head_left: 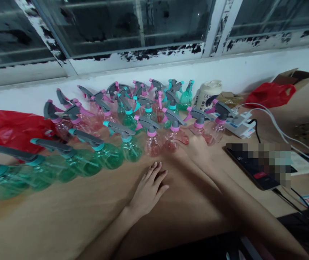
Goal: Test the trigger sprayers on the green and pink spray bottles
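My left hand [148,189] lies palm down on the wooden table, fingers stretched out and apart, holding nothing. Just beyond its fingertips stands a clear pink spray bottle [153,145] with a grey trigger head and pink collar. My right hand [198,150] reaches forward among the front bottles, its fingers bent against the lower side of another pink spray bottle [170,142]; some fingertips are hidden or blurred there. Two more pink-collared bottles stand close beyond and right of that hand, one being the rightmost spray bottle [216,130]. Green spray bottles [108,156] continue the front row leftward.
More pink and green spray bottles stand behind, near the wall. A red plastic bag [16,131] lies at left, another red bag [269,94] at right by a cardboard box [296,77]. A white paper cup [210,93], power strip [239,124], cables and a phone [249,166] occupy the right side.
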